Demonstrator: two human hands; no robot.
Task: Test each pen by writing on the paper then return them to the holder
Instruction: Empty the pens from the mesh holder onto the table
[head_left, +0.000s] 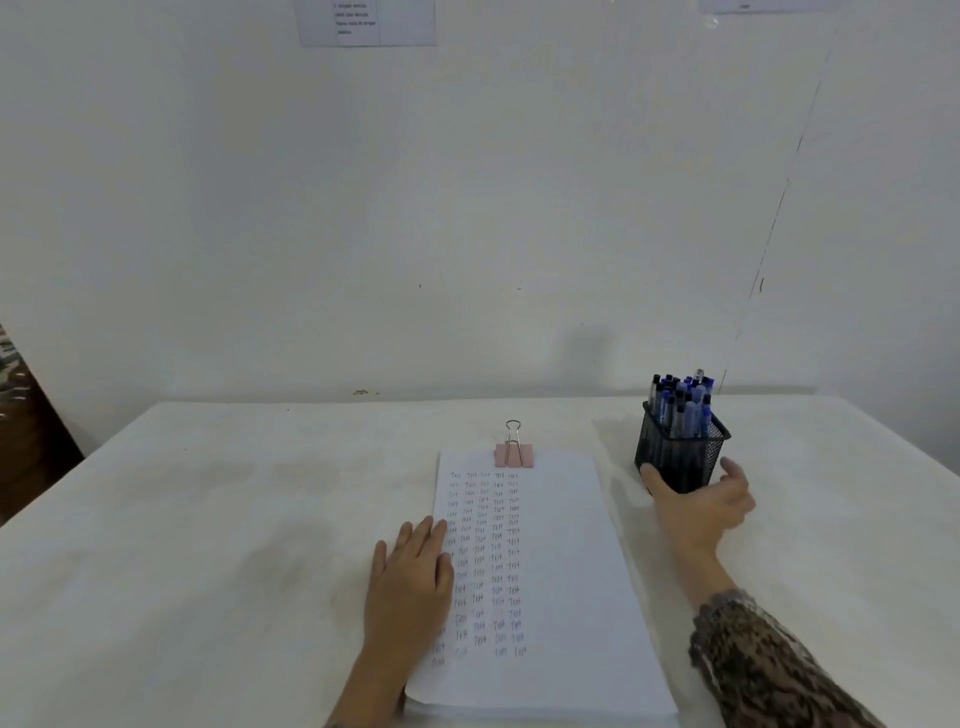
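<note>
Head view: resting the left hand (413, 577) open and flat on the left edge of the paper (561, 571), curving the right hand (698, 501) round the near base of the holder (675, 457) standing right of the sheet's far end, grip impossible to tell, and possibly risking toppling it and spilling the crowded pens (680, 402).

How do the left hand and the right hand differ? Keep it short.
The left hand lies flat, fingers straight, on the left edge of the paper; the right hand curls round the base of the holder, thumb one side, fingers opposite. The left hand sits nearer the person; the right hand reaches farther out. The right forearm shows a patterned sleeve; the left is bare in view. Neither holds any of the pens.
</note>
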